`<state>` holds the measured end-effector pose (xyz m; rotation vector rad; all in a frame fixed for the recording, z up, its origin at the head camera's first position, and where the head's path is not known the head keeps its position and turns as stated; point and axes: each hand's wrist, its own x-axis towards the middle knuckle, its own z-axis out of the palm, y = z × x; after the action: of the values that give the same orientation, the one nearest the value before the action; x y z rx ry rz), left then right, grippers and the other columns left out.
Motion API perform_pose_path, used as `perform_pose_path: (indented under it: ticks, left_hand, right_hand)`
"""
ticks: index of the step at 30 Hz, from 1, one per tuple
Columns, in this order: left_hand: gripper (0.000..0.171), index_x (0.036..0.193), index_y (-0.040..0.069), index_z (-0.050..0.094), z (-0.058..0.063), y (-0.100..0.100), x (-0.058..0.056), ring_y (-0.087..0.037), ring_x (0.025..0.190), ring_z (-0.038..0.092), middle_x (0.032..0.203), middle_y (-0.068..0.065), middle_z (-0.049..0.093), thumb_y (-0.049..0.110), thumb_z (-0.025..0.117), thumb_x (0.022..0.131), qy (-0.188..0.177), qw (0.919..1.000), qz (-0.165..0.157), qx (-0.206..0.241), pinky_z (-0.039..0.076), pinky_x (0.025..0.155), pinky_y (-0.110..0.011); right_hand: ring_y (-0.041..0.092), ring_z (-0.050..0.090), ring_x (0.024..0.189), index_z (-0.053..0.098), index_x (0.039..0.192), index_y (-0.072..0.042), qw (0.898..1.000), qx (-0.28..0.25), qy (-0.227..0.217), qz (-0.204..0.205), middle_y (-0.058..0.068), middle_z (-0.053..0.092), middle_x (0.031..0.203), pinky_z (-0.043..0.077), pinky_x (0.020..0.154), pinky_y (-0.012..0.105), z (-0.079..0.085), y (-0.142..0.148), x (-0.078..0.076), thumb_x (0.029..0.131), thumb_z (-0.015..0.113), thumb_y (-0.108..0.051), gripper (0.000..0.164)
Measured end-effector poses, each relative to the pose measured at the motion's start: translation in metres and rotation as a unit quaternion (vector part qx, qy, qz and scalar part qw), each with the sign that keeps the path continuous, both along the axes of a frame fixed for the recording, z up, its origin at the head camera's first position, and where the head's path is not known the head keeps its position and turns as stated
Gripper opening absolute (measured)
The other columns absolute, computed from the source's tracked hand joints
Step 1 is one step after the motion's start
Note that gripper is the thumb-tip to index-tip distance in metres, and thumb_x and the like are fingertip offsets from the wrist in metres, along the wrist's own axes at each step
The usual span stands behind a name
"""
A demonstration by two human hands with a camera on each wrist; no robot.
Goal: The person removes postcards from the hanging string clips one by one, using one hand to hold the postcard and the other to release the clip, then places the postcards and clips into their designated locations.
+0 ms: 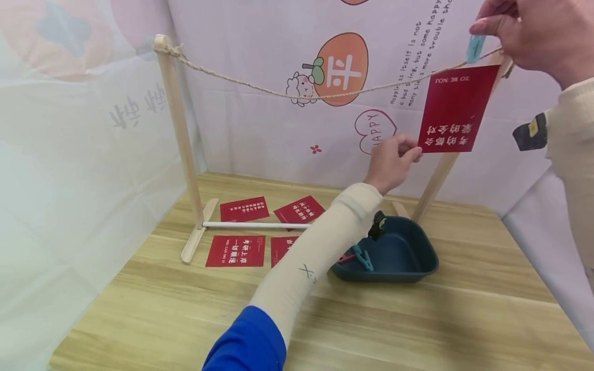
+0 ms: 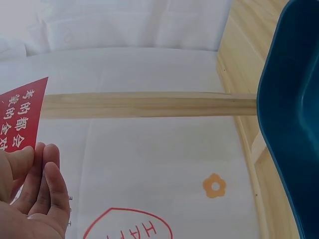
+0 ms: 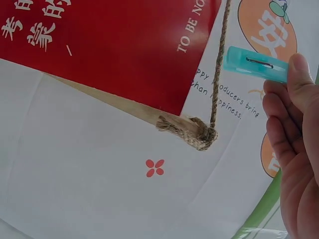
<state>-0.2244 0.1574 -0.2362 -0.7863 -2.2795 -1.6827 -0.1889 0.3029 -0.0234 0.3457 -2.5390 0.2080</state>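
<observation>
A red card [image 1: 457, 111] with white lettering is upright just below the right part of a twine line [image 1: 260, 91]. My left hand [image 1: 392, 161] pinches the card's lower left corner between thumb and fingers; the left wrist view shows this hand [image 2: 37, 194] at the card's edge. Above the card, my right hand [image 1: 540, 38] pinches a light blue clothespin [image 1: 475, 49] by its upper end. In the right wrist view the clothespin [image 3: 256, 63] has its tip at the twine [image 3: 219, 64]. Whether it bites the twine is unclear. The card's top edge appears slightly apart from the clothespin.
The twine is tied between two wooden posts [image 1: 178, 129] joined by a white rod [image 1: 255, 225]. Several red cards [image 1: 235, 251] lie on the wooden table [image 1: 195, 314]. A dark blue basin [image 1: 403, 273] holds blue and red clothespins [image 1: 364, 257], partly behind the left forearm.
</observation>
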Motion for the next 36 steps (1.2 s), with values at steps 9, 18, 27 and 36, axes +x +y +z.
perform_pose_path:
  ticks: [9,18,27,36]
  left_hand:
    - [0.015,0.114,0.008,0.074,-0.007,-0.005,-0.008,0.002,0.087,0.069,0.106,-0.001,0.08,0.017,0.069,0.103,0.013,0.9998,0.003,0.014,0.051,0.079,-0.005]
    - [0.014,0.112,0.007,0.075,-0.009,-0.016,-0.014,-0.003,0.085,0.071,0.102,-0.004,0.081,0.016,0.068,0.104,0.007,0.9995,0.01,0.029,0.055,0.07,-0.009]
    - [0.016,0.114,0.006,0.075,-0.007,-0.027,-0.016,-0.006,0.089,0.075,0.104,-0.006,0.081,0.016,0.067,0.105,0.01,0.9992,0.025,0.03,0.053,0.082,-0.007]
    - [0.019,0.118,0.005,0.075,-0.011,-0.039,-0.023,-0.008,0.089,0.076,0.104,-0.007,0.08,0.017,0.066,0.106,-0.016,0.9985,0.038,0.035,0.054,0.082,-0.008]
  right_hand:
    - [0.01,0.048,0.092,0.061,0.135,0.007,0.999,0.025,0.005,0.022,0.034,0.059,0.136,0.033,0.087,-0.005,0.001,0.001,0.003,0.111,0.049,-0.016,0.036]
    - [0.046,0.051,0.097,0.062,0.131,0.012,0.998,0.022,-0.06,0.0,0.038,0.058,0.129,0.028,0.057,-0.006,-0.003,-0.008,0.005,0.109,0.056,-0.021,0.04]
    - [0.044,0.051,0.099,0.066,0.128,0.01,0.996,0.05,-0.074,-0.006,0.037,0.062,0.126,0.029,0.057,-0.003,-0.017,-0.006,0.006,0.105,0.065,-0.028,0.044]
    - [0.041,0.054,0.1,0.069,0.127,0.005,0.994,0.06,-0.095,-0.01,0.034,0.066,0.127,0.035,0.058,0.005,-0.035,-0.005,0.009,0.102,0.07,-0.034,0.046]
